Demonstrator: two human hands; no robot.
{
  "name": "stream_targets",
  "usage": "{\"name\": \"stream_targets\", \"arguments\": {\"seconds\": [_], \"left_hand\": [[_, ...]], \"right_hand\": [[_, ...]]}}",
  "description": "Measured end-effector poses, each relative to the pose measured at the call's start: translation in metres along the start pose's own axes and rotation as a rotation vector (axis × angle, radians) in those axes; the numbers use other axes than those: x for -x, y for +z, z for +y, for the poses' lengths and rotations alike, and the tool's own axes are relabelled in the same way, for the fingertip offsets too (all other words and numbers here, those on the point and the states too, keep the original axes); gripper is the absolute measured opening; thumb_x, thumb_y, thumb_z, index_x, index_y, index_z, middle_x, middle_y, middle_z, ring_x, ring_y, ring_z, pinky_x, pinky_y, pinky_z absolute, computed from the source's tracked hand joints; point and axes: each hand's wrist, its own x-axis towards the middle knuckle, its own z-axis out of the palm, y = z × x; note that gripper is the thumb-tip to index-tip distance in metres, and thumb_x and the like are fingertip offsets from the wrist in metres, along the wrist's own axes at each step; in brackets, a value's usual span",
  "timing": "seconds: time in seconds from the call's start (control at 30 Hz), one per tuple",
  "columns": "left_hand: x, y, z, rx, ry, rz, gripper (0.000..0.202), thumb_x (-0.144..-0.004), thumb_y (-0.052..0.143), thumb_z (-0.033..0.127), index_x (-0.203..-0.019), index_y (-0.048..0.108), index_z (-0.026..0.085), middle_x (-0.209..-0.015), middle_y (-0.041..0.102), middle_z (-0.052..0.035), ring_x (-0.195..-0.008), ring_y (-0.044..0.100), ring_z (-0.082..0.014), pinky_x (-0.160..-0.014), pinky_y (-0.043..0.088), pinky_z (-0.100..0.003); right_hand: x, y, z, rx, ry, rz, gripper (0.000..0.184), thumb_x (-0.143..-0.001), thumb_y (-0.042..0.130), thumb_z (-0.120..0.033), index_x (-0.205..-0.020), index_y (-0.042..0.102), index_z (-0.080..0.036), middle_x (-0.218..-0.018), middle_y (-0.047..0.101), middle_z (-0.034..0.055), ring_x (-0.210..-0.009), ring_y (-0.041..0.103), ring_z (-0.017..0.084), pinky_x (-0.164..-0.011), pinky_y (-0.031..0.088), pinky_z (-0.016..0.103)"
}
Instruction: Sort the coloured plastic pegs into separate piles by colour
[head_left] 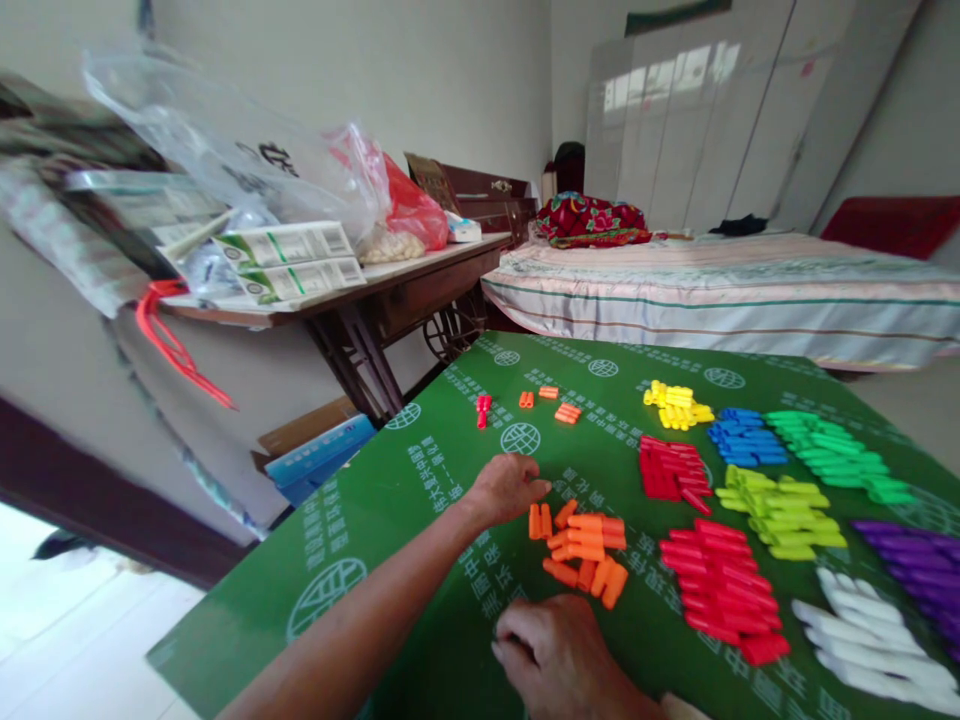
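Observation:
My left hand (510,488) reaches over the green table, its fingertips just beyond the near pile of orange plastic tubes (586,538), which look like pen caps. Its thumb and forefinger stand a little apart, and I see nothing between them. Closer to me, my right hand (559,650) rests curled on the tabletop below that pile. Its fingers fold inward, hiding whatever may be inside. Farther off lie small groups of orange caps (568,412) and a few red caps (484,410).
Sorted piles cover the right side: red caps (724,590), lime caps (784,512), blue caps (748,437), green caps (836,455), yellow caps (677,405), white caps (874,635) and purple caps (915,570). A cluttered sewing-machine table (427,280) stands left; a bed (712,275) lies behind.

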Motion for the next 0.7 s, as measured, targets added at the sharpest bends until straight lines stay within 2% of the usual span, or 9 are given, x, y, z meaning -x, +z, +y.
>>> {"name": "stream_targets", "arguments": {"seconds": [0.1, 0.23, 0.37, 0.47, 0.5, 0.57, 0.63, 0.7], "left_hand": [[-0.022, 0.001, 0.003, -0.027, 0.032, 0.043, 0.026, -0.079, 0.051, 0.037, -0.09, 0.066, 0.019, -0.09, 0.067, -0.0036, -0.079, 0.061, -0.0152, -0.07, 0.046, -0.023], [-0.055, 0.005, 0.013, -0.078, 0.081, 0.104, 0.035, -0.08, 0.05, 0.03, -0.112, 0.058, 0.017, -0.114, 0.06, -0.0082, -0.101, 0.058, -0.0193, -0.085, 0.047, -0.028], [-0.089, 0.007, 0.025, -0.145, 0.153, 0.118, 0.05, -0.077, 0.051, 0.018, -0.127, 0.045, 0.02, -0.139, 0.04, -0.0088, -0.124, 0.041, -0.0222, -0.098, 0.041, -0.032], [-0.114, 0.008, 0.03, -0.198, 0.18, 0.091, 0.062, -0.072, 0.054, 0.01, -0.132, 0.039, 0.02, -0.148, 0.025, -0.0091, -0.133, 0.028, -0.0261, -0.103, 0.037, -0.036], [-0.122, 0.008, 0.031, -0.214, 0.185, 0.074, 0.063, -0.072, 0.055, 0.009, -0.132, 0.039, 0.02, -0.148, 0.025, -0.0095, -0.134, 0.026, -0.0271, -0.103, 0.038, -0.038], [-0.135, 0.009, 0.032, -0.24, 0.185, 0.022, 0.057, -0.073, 0.057, 0.01, -0.127, 0.044, 0.019, -0.141, 0.037, -0.0115, -0.129, 0.035, -0.0276, -0.099, 0.042, -0.039], [-0.142, 0.009, 0.033, -0.265, 0.173, -0.034, 0.043, -0.077, 0.057, 0.014, -0.119, 0.051, 0.017, -0.127, 0.051, -0.0125, -0.116, 0.049, -0.0256, -0.092, 0.047, -0.039], [-0.143, 0.008, 0.034, -0.288, 0.157, -0.067, 0.032, -0.083, 0.056, 0.024, -0.114, 0.054, 0.015, -0.116, 0.056, -0.0108, -0.103, 0.056, -0.0221, -0.085, 0.049, -0.04]], "right_hand": [[-0.002, 0.0, 0.001, -0.004, 0.01, -0.019, 0.013, -0.078, 0.053, -0.023, -0.07, 0.064, -0.023, -0.066, 0.07, -0.0023, -0.063, 0.064, 0.01, -0.055, 0.033, 0.019], [-0.006, 0.0, 0.003, -0.001, 0.013, -0.061, 0.013, -0.078, 0.054, -0.025, -0.071, 0.066, -0.023, -0.068, 0.071, -0.0012, -0.065, 0.065, 0.012, -0.055, 0.034, 0.019], [-0.008, 0.004, 0.005, -0.002, 0.029, -0.099, 0.014, -0.078, 0.055, -0.026, -0.074, 0.068, -0.024, -0.069, 0.072, -0.0005, -0.065, 0.066, 0.012, -0.053, 0.034, 0.019], [-0.007, 0.007, 0.005, -0.003, 0.051, -0.065, 0.014, -0.079, 0.055, -0.027, -0.074, 0.068, -0.024, -0.07, 0.072, -0.0006, -0.063, 0.065, 0.013, -0.054, 0.035, 0.019], [-0.007, 0.008, 0.005, -0.001, 0.055, -0.053, 0.014, -0.079, 0.056, -0.028, -0.073, 0.068, -0.024, -0.069, 0.072, -0.0005, -0.063, 0.065, 0.013, -0.054, 0.036, 0.019], [-0.006, 0.009, 0.004, 0.0, 0.051, -0.038, 0.015, -0.079, 0.056, -0.029, -0.072, 0.068, -0.023, -0.068, 0.072, -0.0001, -0.062, 0.064, 0.013, -0.054, 0.037, 0.019], [-0.006, 0.009, 0.003, -0.002, 0.043, -0.034, 0.015, -0.078, 0.057, -0.029, -0.072, 0.068, -0.023, -0.067, 0.071, 0.0004, -0.06, 0.063, 0.013, -0.054, 0.037, 0.019], [-0.006, 0.009, 0.003, -0.008, 0.042, -0.028, 0.015, -0.079, 0.056, -0.029, -0.071, 0.068, -0.023, -0.066, 0.071, 0.0003, -0.06, 0.063, 0.012, -0.053, 0.037, 0.019]]}}
